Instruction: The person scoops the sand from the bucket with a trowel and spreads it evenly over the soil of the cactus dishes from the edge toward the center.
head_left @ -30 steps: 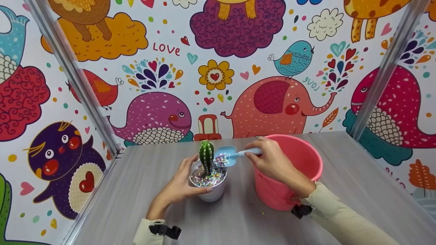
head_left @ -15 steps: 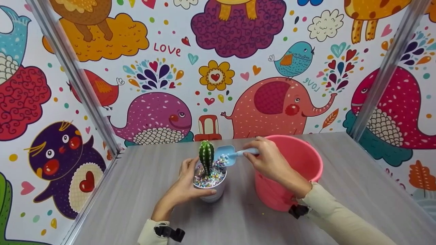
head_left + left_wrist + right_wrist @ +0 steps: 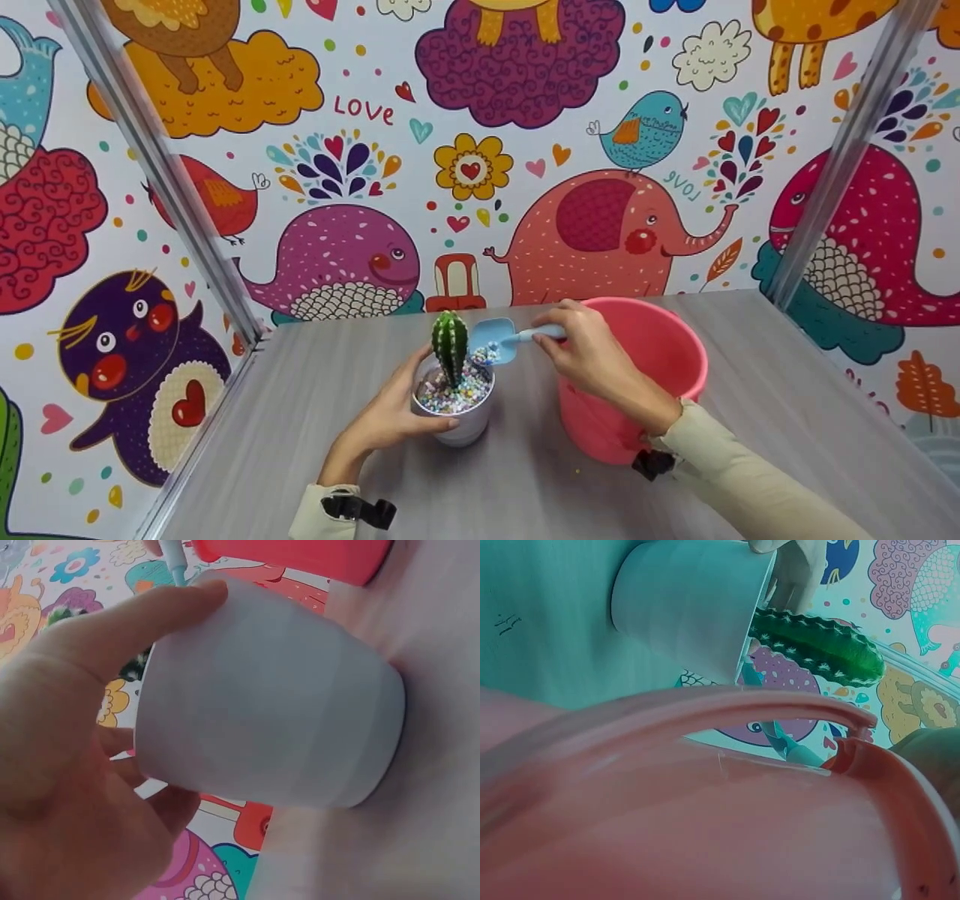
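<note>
My left hand [image 3: 390,416] wraps the white pot [image 3: 454,409], thumb across its near side and fingers curled round the far side, as the left wrist view shows with the thumb [image 3: 142,622] lying along the rim. The pot stands on the table [image 3: 525,480] just left of the pink bucket [image 3: 660,352], apart from it. My right hand [image 3: 592,360] pinches the handle of the small blue scoop [image 3: 496,341], fingers closed on it above the bucket's near-left rim, the blade tipped down over the pot's far right edge beside the cactus [image 3: 450,349]. What has changed in the last second is the load: the scoop held a full heap of coloured pebbles [image 3: 454,394] a moment ago, and now only a few cling to its lower lip, while the bed round the cactus looks fuller. The pot and both hands have also slid a touch to the left. I judge this scoopful nearly emptied into the pot, with the pebbles lying close under the rim, so little room seems left for more.
</note>
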A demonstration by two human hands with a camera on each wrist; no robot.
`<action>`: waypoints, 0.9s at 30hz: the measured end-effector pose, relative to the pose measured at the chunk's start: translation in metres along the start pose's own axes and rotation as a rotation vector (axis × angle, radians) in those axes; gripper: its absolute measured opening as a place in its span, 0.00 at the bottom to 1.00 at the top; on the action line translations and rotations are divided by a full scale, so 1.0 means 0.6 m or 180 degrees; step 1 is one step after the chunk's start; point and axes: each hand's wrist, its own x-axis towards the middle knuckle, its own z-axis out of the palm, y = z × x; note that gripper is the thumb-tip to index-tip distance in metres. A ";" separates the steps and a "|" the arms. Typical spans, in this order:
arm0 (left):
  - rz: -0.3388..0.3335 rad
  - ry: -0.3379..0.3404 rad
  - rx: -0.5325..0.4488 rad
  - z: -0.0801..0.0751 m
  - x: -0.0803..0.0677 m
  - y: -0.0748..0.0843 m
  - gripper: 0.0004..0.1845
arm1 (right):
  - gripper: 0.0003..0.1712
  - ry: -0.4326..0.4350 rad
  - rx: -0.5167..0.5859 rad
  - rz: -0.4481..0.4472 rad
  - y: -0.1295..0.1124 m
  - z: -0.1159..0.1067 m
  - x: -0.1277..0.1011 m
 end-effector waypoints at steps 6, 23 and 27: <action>-0.0133 0.0158 0.0323 0.018 0.002 0.011 0.70 | 0.13 0.0005 -0.0019 -0.0008 -0.002 0.002 0.001; -0.0048 0.0182 0.0249 0.014 0.002 0.013 0.67 | 0.12 0.0021 -0.0018 -0.0052 -0.001 0.003 0.001; 0.0009 0.0162 0.0090 0.010 0.002 0.007 0.66 | 0.12 0.0030 -0.0081 -0.0047 -0.003 0.005 0.001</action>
